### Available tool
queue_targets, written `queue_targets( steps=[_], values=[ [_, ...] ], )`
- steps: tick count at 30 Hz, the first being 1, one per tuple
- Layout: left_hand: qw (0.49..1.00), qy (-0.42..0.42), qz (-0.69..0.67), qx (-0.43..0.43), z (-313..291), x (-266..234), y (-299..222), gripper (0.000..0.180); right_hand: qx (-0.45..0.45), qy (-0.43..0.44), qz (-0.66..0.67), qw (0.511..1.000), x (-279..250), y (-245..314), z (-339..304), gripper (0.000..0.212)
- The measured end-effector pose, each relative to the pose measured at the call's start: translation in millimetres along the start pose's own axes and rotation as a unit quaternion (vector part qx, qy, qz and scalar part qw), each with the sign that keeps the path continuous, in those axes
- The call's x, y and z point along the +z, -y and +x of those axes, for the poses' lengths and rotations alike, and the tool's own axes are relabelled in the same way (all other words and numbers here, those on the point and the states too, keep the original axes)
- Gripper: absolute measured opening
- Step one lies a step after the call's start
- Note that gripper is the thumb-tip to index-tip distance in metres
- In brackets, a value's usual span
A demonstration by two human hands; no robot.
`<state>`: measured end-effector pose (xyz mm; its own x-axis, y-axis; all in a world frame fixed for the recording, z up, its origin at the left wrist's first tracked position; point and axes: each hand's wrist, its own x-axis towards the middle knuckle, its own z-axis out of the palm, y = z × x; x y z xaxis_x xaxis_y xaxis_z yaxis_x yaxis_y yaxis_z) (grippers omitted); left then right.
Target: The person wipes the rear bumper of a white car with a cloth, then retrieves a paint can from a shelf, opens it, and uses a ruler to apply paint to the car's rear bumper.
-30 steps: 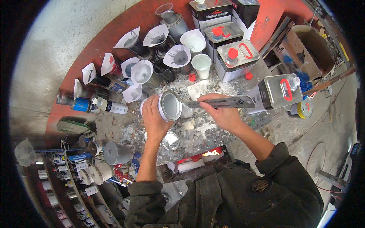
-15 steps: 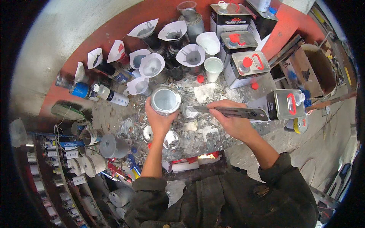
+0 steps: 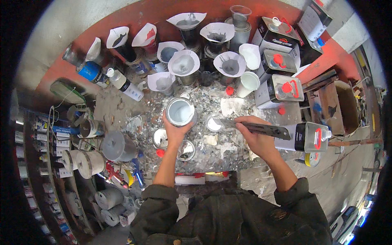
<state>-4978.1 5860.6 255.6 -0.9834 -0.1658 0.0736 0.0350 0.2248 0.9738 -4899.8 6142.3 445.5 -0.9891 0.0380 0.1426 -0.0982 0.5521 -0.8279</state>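
My left hand [image 3: 175,131] is wrapped round an open metal paint can [image 3: 181,111] with pale grey paint inside. In my right hand [image 3: 258,138] is a flat metal stirring stick [image 3: 266,130] with a hole at its near end. Its pale-coated tip is at a small round container [image 3: 214,123] holding something whitish; whether it touches the contents I cannot tell. Two round metal lids, one [image 3: 161,137] beside my left wrist and another [image 3: 186,150] close to my forearm, lie on the bench. A red cap [image 3: 160,152] sits by them.
Several paint cups with paper strainers [image 3: 183,63] stand along the back of the paint-spattered bench [image 3: 228,157]. A white cup [image 3: 248,83] and square metal solvent cans [image 3: 281,90] are at the back right. Another can [image 3: 310,137] sits right of my right hand. Shelves [image 3: 57,171] fill the left.
The head view has shifted, so the back cups and solvent cans appear farther right. Both hands keep their holds, and the stick's tip remains at the small container.
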Motion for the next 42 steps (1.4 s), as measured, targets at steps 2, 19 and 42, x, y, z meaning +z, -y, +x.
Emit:
queue_targets(
  steps=[2,19,42],
  values=[
    [0.999,-0.027,0.013,-0.013,-6.1,-1.0,2.1,0.116,-0.017,0.01,-0.008,1.0,2.8,0.6,4.7,0.016],
    [0.984,0.135,0.106,-0.053,-65.1,78.0,-29.8,0.085,0.004,0.084,-0.095,0.992,36.1,-30.6,27.4,0.019],
    [0.999,-0.004,-0.001,0.039,-228.4,-23.2,-84.3,0.072,-0.338,0.248,-0.076,0.905,-4.5,51.7,-111.8,0.039]
  ],
)
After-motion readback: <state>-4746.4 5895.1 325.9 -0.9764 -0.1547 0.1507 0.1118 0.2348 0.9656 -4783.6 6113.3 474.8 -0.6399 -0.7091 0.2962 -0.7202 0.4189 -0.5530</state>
